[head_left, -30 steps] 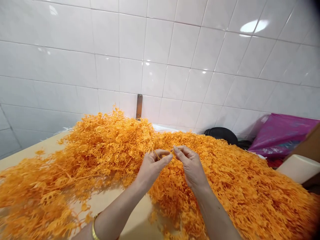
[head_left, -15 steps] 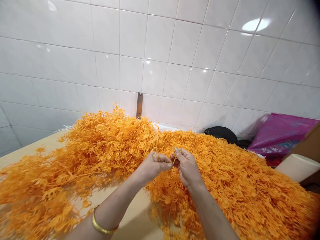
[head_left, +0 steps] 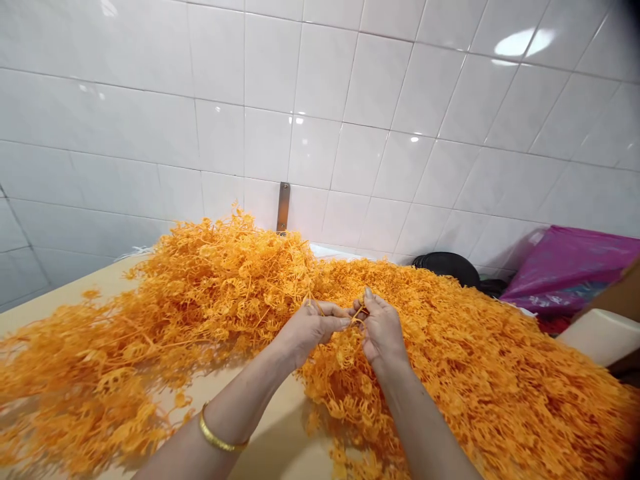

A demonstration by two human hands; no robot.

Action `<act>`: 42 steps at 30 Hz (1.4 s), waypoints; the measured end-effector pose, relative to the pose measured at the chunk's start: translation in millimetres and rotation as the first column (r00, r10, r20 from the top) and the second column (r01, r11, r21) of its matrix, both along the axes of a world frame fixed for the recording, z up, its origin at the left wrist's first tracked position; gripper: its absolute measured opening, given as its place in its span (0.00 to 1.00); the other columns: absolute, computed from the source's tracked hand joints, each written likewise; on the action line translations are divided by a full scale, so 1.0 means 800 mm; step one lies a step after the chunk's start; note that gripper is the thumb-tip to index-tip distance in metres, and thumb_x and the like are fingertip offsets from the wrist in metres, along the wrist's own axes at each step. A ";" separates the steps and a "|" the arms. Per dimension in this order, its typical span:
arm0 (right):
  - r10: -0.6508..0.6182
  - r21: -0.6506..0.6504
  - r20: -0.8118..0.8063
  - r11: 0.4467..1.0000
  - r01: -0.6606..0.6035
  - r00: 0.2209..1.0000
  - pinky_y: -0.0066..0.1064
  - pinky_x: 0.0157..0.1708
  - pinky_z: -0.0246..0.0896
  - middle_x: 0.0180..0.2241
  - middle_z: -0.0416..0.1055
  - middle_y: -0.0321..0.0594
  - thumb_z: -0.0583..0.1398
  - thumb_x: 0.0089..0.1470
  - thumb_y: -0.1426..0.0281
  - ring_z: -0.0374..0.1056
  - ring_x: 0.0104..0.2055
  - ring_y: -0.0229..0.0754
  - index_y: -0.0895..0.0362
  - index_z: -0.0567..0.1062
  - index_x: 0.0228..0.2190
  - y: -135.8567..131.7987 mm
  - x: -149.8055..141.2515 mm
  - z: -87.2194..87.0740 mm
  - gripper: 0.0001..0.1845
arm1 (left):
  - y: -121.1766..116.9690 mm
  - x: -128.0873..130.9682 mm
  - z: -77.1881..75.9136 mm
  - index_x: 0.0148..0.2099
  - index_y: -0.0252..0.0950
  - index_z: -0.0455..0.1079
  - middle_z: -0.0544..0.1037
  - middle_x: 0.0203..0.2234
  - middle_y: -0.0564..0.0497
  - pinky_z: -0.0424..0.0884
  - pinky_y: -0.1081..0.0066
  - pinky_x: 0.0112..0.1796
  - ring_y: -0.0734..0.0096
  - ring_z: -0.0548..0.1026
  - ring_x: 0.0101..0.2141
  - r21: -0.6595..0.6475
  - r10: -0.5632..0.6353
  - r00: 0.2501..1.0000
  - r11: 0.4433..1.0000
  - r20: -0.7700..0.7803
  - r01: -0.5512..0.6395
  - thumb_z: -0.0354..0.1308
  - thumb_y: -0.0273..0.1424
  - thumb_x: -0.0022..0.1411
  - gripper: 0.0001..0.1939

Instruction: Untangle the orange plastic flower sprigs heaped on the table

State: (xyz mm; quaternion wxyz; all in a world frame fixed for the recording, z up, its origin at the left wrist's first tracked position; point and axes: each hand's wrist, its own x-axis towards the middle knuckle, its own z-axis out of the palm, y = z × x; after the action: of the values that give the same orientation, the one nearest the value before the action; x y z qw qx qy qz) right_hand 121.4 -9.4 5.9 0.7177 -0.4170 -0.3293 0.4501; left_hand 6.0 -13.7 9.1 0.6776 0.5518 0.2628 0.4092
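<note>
Thin orange plastic stems (head_left: 357,319) of artificial foliage run between my two hands in the middle of the view. My left hand (head_left: 315,328) pinches a stem between thumb and fingers. Close beside it, my right hand (head_left: 384,330) grips the other end, its thumb tip raised. The fingers partly hide the pieces they hold. Around and behind both hands lies a big heap of orange artificial foliage (head_left: 475,360), with a looser, taller mound (head_left: 225,280) on the left.
The foliage rests on a pale tabletop (head_left: 280,433) against a white tiled wall (head_left: 320,80). A metal strip (head_left: 283,208) stands at the wall. Black round discs (head_left: 453,267), a purple plastic bag (head_left: 565,270) and a cream-coloured roll or block (head_left: 605,335) sit at the right.
My right hand has shifted slightly right and its fingers have turned around the stem. My left hand has dipped a little, still pinching. A stem that stood up above the left hand has lowered.
</note>
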 end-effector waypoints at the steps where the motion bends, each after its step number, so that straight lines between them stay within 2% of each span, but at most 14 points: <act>1: -0.006 0.001 -0.029 1.000 0.006 1.000 0.29 0.19 0.58 0.15 0.61 0.31 0.61 0.38 0.63 0.60 0.17 0.34 0.56 0.61 0.16 0.002 0.009 0.002 0.14 | -0.001 -0.001 0.002 0.23 0.34 0.70 0.57 0.10 0.59 0.40 0.74 0.19 0.84 0.45 0.13 -0.012 -0.013 1.000 1.000 0.014 0.014 0.59 0.31 0.42 0.05; 5: -0.182 -0.064 -0.155 0.983 0.174 0.971 0.34 0.26 0.64 0.13 0.60 0.29 0.57 0.43 0.67 0.62 0.17 0.34 0.55 0.58 0.17 -0.002 0.078 0.018 0.12 | 0.000 -0.011 0.010 0.22 0.34 0.70 0.57 0.10 0.59 0.40 0.74 0.17 0.85 0.45 0.13 -0.040 -0.040 0.996 0.998 0.079 0.044 0.61 0.29 0.41 0.04; 9: -0.341 0.144 -0.088 0.925 0.351 0.936 0.36 0.33 0.65 0.17 0.62 0.29 0.57 0.43 0.69 0.63 0.20 0.33 0.55 0.61 0.20 -0.019 0.117 0.042 0.08 | 0.016 -0.020 0.004 0.25 0.33 0.68 0.52 0.12 0.61 0.40 0.78 0.15 0.87 0.44 0.13 -0.167 0.102 0.946 0.985 0.309 -0.052 0.60 0.27 0.43 0.04; 12: -0.248 0.175 0.032 0.955 0.239 0.968 0.34 0.32 0.64 0.19 0.62 0.29 0.60 0.39 0.71 0.62 0.21 0.32 0.54 0.64 0.24 -0.025 0.099 0.047 0.08 | 0.025 -0.020 -0.004 0.24 0.31 0.65 0.55 0.16 0.58 0.46 0.81 0.16 0.87 0.51 0.15 -0.197 0.048 0.892 0.979 0.449 0.046 0.58 0.25 0.46 0.04; 16: -0.077 0.028 0.325 0.997 0.071 0.943 0.31 0.27 0.59 0.16 0.59 0.29 0.60 0.40 0.65 0.57 0.20 0.33 0.52 0.68 0.29 -0.021 0.077 0.040 0.10 | 0.027 -0.020 -0.005 0.25 0.31 0.64 0.59 0.20 0.55 0.52 0.81 0.19 0.86 0.56 0.18 -0.161 0.021 0.868 0.985 0.496 0.069 0.56 0.24 0.48 0.03; 21: -0.079 0.035 0.800 0.996 0.085 0.594 0.33 0.37 0.53 0.34 0.66 0.40 0.60 0.39 0.57 0.60 0.38 0.44 0.55 0.73 0.22 -0.020 0.076 0.032 0.13 | 0.020 -0.021 0.000 0.26 0.31 0.64 0.56 0.16 0.57 0.51 0.80 0.20 0.85 0.54 0.17 -0.087 -0.021 0.891 0.994 0.453 0.067 0.55 0.26 0.50 0.03; 23: -0.046 0.053 0.816 0.999 0.004 0.576 0.34 0.41 0.51 0.36 0.66 0.41 0.57 0.43 0.56 0.59 0.42 0.45 0.55 0.73 0.24 -0.023 0.071 0.034 0.15 | 0.017 -0.019 0.000 0.25 0.31 0.64 0.56 0.16 0.57 0.50 0.80 0.19 0.86 0.53 0.17 -0.065 -0.040 0.906 0.995 0.421 0.075 0.56 0.26 0.49 0.04; 25: 0.122 -0.008 0.788 0.982 -0.188 0.603 0.33 0.41 0.51 0.35 0.67 0.40 0.54 0.47 0.57 0.59 0.42 0.44 0.54 0.74 0.29 -0.029 0.061 0.037 0.16 | 0.015 -0.017 0.000 0.26 0.31 0.64 0.56 0.16 0.57 0.50 0.79 0.19 0.86 0.52 0.16 -0.036 -0.056 0.925 0.997 0.375 0.075 0.56 0.28 0.49 0.05; 28: 0.378 -0.114 0.759 0.879 -0.464 0.530 0.30 0.38 0.54 0.33 0.68 0.38 0.54 0.48 0.59 0.61 0.38 0.41 0.54 0.73 0.32 -0.038 0.044 0.042 0.14 | 0.012 -0.015 0.000 0.27 0.32 0.65 0.55 0.14 0.59 0.51 0.79 0.20 0.85 0.51 0.15 0.035 -0.060 0.951 0.998 0.303 0.051 0.55 0.30 0.50 0.06; 30: 0.418 -0.123 0.771 0.838 -0.531 0.481 0.28 0.34 0.55 0.29 0.67 0.37 0.55 0.48 0.61 0.61 0.33 0.37 0.56 0.72 0.29 -0.042 0.035 0.042 0.12 | 0.011 -0.014 0.002 0.28 0.32 0.66 0.57 0.14 0.58 0.53 0.79 0.21 0.85 0.54 0.16 0.079 -0.026 0.965 0.997 0.262 0.005 0.55 0.32 0.50 0.07; 32: 0.344 -0.065 0.783 0.874 -0.482 0.518 0.27 0.29 0.54 0.23 0.63 0.35 0.54 0.49 0.62 0.58 0.26 0.34 0.58 0.70 0.24 -0.040 0.031 0.038 0.12 | 0.010 -0.013 0.004 0.29 0.33 0.66 0.62 0.17 0.56 0.57 0.79 0.24 0.83 0.59 0.20 0.097 0.041 0.976 0.993 0.214 -0.063 0.56 0.34 0.50 0.09; 37: -0.008 0.131 0.717 0.984 -0.123 0.697 0.26 0.27 0.52 0.21 0.59 0.33 0.54 0.49 0.63 0.56 0.25 0.33 0.58 0.66 0.22 -0.028 0.037 0.028 0.11 | 0.006 -0.011 0.011 0.32 0.35 0.65 0.65 0.27 0.52 0.62 0.77 0.26 0.76 0.64 0.29 0.082 0.362 0.930 0.927 0.063 -0.366 0.56 0.43 0.46 0.17; 40: -0.239 0.237 0.653 0.966 0.105 0.719 0.26 0.25 0.51 0.21 0.60 0.33 0.54 0.48 0.63 0.56 0.25 0.34 0.58 0.66 0.23 -0.023 0.045 0.025 0.11 | 0.005 -0.014 0.016 0.24 0.33 0.63 0.63 0.20 0.54 0.60 0.78 0.22 0.78 0.61 0.23 0.159 0.470 0.881 0.875 -0.048 -0.458 0.54 0.47 0.46 0.19; 42: -0.342 0.291 0.640 0.937 0.194 0.688 0.26 0.24 0.50 0.21 0.60 0.34 0.54 0.49 0.63 0.55 0.24 0.33 0.58 0.66 0.23 -0.024 0.044 0.026 0.11 | 0.004 -0.016 0.020 0.19 0.33 0.59 0.61 0.15 0.55 0.56 0.78 0.19 0.80 0.59 0.18 0.156 0.428 0.894 0.900 -0.135 -0.407 0.52 0.49 0.46 0.22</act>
State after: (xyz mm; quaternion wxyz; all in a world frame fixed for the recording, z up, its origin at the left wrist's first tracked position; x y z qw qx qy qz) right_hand 156.9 -28.9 26.9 0.6427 -0.5219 -0.5479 0.1196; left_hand -6.9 -10.8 24.7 0.5140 0.5552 0.4051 0.5133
